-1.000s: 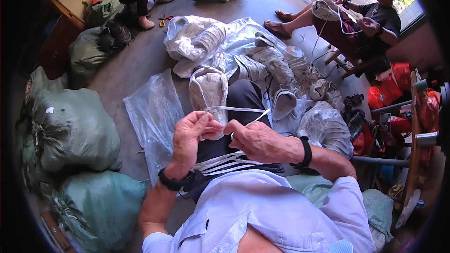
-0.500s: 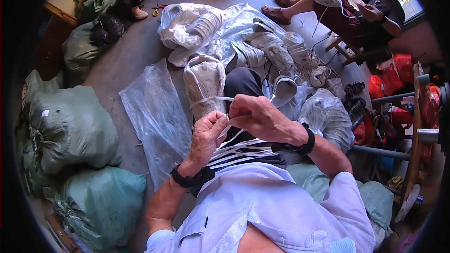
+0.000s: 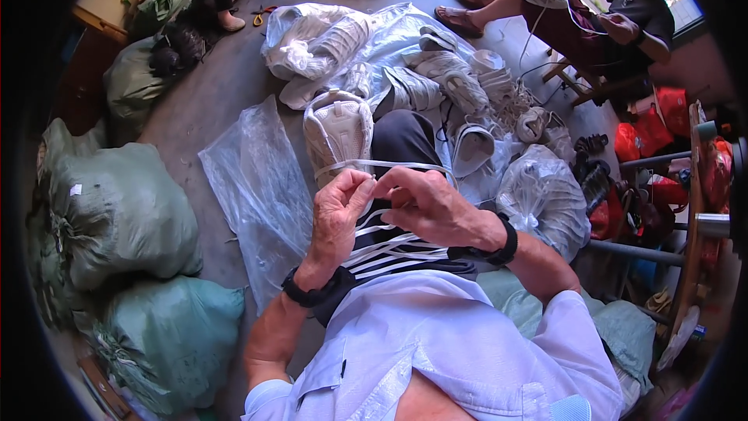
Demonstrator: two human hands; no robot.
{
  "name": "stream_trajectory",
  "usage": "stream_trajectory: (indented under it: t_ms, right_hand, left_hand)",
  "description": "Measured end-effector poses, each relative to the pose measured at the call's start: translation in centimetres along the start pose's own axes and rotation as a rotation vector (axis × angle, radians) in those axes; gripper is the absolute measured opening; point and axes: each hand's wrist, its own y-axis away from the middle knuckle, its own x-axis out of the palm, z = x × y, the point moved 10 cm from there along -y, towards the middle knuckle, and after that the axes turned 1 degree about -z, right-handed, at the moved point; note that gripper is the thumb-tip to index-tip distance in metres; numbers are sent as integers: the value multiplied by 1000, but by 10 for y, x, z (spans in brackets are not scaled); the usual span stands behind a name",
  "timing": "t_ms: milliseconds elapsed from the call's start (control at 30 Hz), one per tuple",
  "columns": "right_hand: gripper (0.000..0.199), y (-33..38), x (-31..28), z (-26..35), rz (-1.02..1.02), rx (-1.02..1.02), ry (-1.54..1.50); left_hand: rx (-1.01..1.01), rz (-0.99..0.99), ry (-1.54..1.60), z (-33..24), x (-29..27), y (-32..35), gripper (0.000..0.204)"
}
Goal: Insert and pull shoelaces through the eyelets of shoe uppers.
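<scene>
A whitish sneaker upper point(image 3: 340, 134) rests on my dark-trousered leg, tongue and lace side up. A flat white shoelace point(image 3: 393, 164) crosses its lower part and runs right, behind my right hand. My left hand point(image 3: 336, 214) is closed in a pinch of thumb and forefinger just below the shoe, on what looks like the shoelace's end. Close by on the right, my right hand point(image 3: 436, 206) has its forefinger stretched toward that pinch, its thumb held apart below. Several loose white laces point(image 3: 401, 248) lie across my lap.
Ahead lies a pile of whitish shoe uppers point(image 3: 444, 78) on clear plastic. A plastic sheet point(image 3: 261, 195) and stuffed green sacks point(image 3: 128, 210) are on the left. At right stand a bagged stack of uppers point(image 3: 543, 195) and a rack point(image 3: 689, 226). Two people sit farther off.
My right thumb and forefinger have come apart from their pinch, and that hand has dropped slightly. The shoelace now stretches farther right across the shoe. My left hand keeps its pinch.
</scene>
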Motion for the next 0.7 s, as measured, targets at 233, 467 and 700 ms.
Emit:
stream_trajectory:
  t_ms: [233,467,700]
  right_hand:
    - [33,2,-7,-4,-296,-80,149]
    - [31,15,-1,-38,-408,101,-419]
    - [31,19,0,-3,-429,-200,-29]
  left_hand:
    - [-363,75,362,37,12,14,23]
    - [-512,218,613,45,26,18,21]
    - [-583,263,665,44,30,19,19]
